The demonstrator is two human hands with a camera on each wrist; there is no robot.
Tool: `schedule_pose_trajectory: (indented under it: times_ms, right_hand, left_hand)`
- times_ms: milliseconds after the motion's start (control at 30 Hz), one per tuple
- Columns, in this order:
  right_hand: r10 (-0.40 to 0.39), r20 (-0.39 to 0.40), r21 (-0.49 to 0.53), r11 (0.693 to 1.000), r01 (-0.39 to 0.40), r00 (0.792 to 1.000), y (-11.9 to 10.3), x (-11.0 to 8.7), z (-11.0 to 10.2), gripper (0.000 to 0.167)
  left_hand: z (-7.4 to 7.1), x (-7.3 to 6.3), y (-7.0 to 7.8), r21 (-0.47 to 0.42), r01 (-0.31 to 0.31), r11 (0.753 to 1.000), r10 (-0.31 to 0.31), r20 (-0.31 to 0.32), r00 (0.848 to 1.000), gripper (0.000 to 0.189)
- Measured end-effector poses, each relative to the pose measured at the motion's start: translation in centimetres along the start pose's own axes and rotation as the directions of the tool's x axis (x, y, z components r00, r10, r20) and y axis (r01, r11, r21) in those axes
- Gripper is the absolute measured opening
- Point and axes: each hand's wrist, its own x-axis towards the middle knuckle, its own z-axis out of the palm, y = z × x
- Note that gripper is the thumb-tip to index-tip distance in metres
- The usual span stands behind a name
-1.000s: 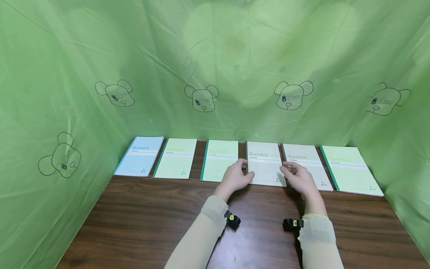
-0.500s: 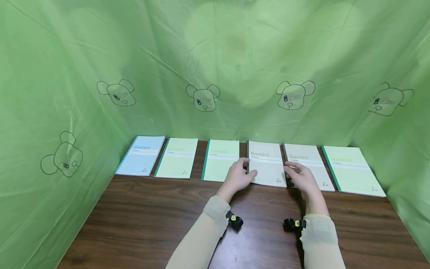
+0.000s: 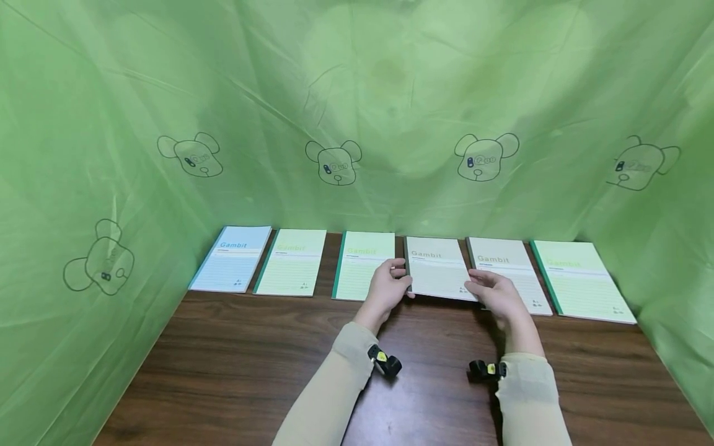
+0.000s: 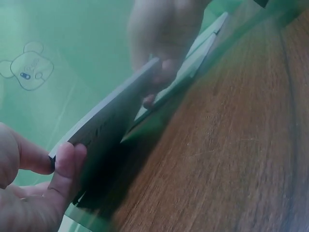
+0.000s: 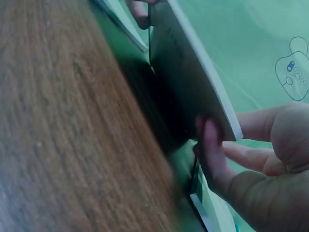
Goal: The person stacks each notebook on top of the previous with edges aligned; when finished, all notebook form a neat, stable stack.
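Note:
A grey-covered notebook (image 3: pixel 436 269) marked "Gambit", fourth from the left in the row, has its near edge raised off the table. My left hand (image 3: pixel 387 286) pinches its left side near the lower corner. On the opposite side my right hand (image 3: pixel 496 296) grips the lower right corner. The left wrist view shows the notebook's underside (image 4: pixel 108 125) tilted over its own shadow, between the digits of the left hand (image 4: pixel 36 179). From the right wrist, the raised notebook (image 5: pixel 193 72) is seen pinched by the right hand (image 5: pixel 260 159). Whether the far edge touches the table cannot be told.
Flanking it lie a green notebook (image 3: pixel 364 260) on the left and another grey notebook (image 3: pixel 510 272) on the right. Farther out are a blue notebook (image 3: pixel 230 259), a pale green one (image 3: pixel 291 263) and a green one (image 3: pixel 582 279). Green sheeting (image 3: pixel 390 111) borders the wooden table (image 3: pixel 251 359).
Both hands have taken hold of the grey notebook and raised its near edge, which lay flat before. The other notebooks keep their places.

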Motion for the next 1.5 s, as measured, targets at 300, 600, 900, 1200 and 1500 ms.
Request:
schedule_pose_trajectory:
  times_ms: [300, 600, 900, 1200, 1500]
  right_hand:
    - [-0.006, 0.008, 0.026, 1.000, 0.006, 1.000, -0.1, 0.1, 0.2, 0.062]
    - [-0.013, 0.009, 0.021, 1.000, 0.013, 1.000, -0.3, -0.2, 0.0, 0.064]
    - [-0.061, -0.003, 0.039, 0.997, 0.061, 0.998, -1.1, -0.6, 0.2, 0.067]
    - [-0.132, -0.025, 0.073, 0.988, 0.134, 0.991, -2.2, -0.2, 2.7, 0.064]
    - [-0.152, -0.070, 0.177, 0.971, 0.162, 0.986, -3.1, 0.1, 6.3, 0.063]
  left_hand:
    - [-0.2, -0.1, 0.3, 0.056, 0.026, 0.998, -0.028, 0.039, 0.999, 0.058]
    - [-0.1, -0.4, 0.3, 0.095, 0.000, 0.995, -0.004, 0.035, 0.999, 0.056]
    - [-1.1, -0.1, 0.6, 0.139, -0.035, 0.990, 0.033, 0.020, 0.999, 0.056]
    - [-4.9, -0.1, 2.7, 0.148, -0.073, 0.986, 0.058, 0.101, 0.993, 0.059]
    - [-8.5, 0.1, 3.4, 0.149, -0.074, 0.986, 0.061, 0.089, 0.994, 0.056]
